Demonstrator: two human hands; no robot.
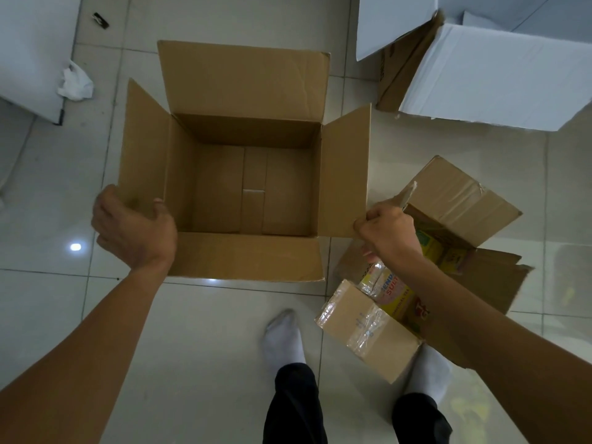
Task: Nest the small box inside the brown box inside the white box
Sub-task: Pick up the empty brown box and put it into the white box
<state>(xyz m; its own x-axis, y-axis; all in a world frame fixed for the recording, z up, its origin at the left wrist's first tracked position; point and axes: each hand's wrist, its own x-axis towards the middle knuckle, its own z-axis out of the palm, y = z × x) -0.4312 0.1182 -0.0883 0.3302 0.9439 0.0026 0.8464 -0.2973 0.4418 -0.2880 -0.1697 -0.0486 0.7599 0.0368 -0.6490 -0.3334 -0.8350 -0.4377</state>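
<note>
- Left hand pinches the brown box's left flap, right hand its right flap, spreading the mouth open
- Small box, seemingly holding packets, sits just below the right wrist
- White box lies well beyond the right hand

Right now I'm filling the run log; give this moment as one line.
left hand: grips left flap | right hand: grips right flap | brown box: open, empty | small box: on floor | white box: apart
</note>
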